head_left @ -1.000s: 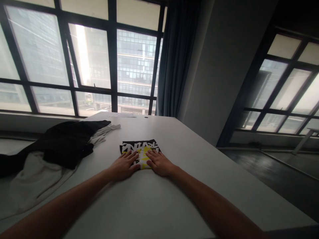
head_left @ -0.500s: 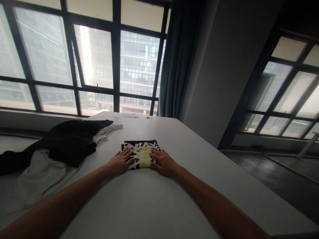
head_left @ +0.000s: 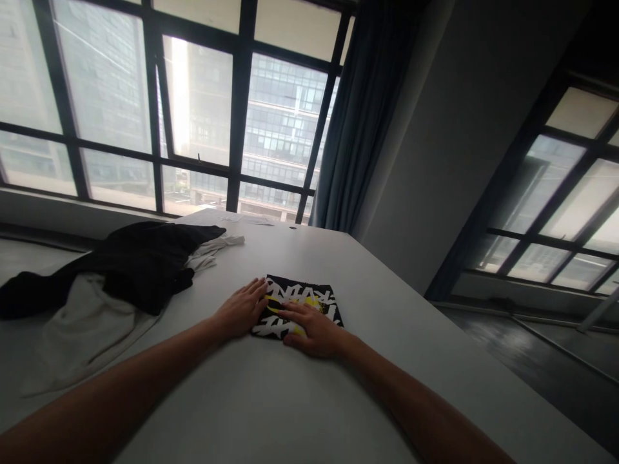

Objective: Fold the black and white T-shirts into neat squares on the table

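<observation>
A black garment (head_left: pixel 290 291) with bold white lettering and yellow patches lies folded into a small flat packet on the white table (head_left: pixel 271 412). My left hand (head_left: pixel 244 308) rests along its left edge, fingers stretched out and touching the cloth. Flat across the middle and near side of the print lies my right hand (head_left: pixel 312 328), its fingers extended toward the left. Neither hand grips anything. Part of the print is covered by my right hand, and the garment's exact kind cannot be told from the folded shape.
To the left, a heap of black cloth (head_left: pixel 140 264) lies over pale cloth (head_left: pixel 77 328) on the table. Tall windows (head_left: pixel 285 116) and a dark blue curtain (head_left: pixel 348 154) stand behind the far end. The table's right edge slants down toward the floor side.
The folded garment has shifted right and turned slightly. My left hand now sits at its left edge, while my right hand has moved inward over the print. The view has also tilted a little.
</observation>
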Demonstrator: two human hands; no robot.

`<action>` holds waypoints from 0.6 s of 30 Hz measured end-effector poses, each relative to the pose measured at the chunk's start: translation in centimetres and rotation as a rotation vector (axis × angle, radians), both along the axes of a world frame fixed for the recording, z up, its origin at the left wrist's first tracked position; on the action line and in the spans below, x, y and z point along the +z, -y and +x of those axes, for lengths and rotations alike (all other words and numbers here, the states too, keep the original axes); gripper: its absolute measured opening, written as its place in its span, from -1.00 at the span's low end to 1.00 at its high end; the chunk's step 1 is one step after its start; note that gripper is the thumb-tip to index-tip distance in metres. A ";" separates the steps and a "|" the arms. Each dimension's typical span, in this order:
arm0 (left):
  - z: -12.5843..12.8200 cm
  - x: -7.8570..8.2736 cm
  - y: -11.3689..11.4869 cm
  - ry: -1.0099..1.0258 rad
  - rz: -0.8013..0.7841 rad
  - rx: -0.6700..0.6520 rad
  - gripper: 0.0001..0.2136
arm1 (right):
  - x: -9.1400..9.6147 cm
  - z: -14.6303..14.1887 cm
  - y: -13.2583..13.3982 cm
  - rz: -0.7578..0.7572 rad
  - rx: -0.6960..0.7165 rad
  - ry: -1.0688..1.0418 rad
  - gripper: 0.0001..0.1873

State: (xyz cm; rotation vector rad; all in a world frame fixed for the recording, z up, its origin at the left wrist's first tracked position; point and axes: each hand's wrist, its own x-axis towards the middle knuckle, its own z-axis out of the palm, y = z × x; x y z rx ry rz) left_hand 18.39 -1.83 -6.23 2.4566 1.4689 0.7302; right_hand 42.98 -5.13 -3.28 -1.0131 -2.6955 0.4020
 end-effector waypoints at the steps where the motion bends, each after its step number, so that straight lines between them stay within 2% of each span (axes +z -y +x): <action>1: -0.2 0.0 -0.1 -0.005 -0.008 0.042 -0.40 | -0.2 0.2 -0.4 0.007 -0.031 -0.006 -0.35; 4: -0.9 -0.2 -0.3 -0.061 -0.065 0.097 -0.38 | -1.1 1.4 -2.2 0.042 -0.160 -0.001 -0.36; 8: -1.5 -0.9 -0.1 -0.168 -0.135 0.052 -0.39 | -1.9 5.6 -5.5 0.063 -0.451 0.092 -0.33; 13: -1.8 -1.0 -0.2 -0.153 -0.134 0.024 -0.41 | -1.4 15.1 -8.1 0.020 -0.893 0.159 -0.35; 18: -1.7 -1.0 0.1 -0.210 -0.156 0.023 -0.37 | -1.5 26.0 -7.2 -0.049 -1.268 0.162 -0.29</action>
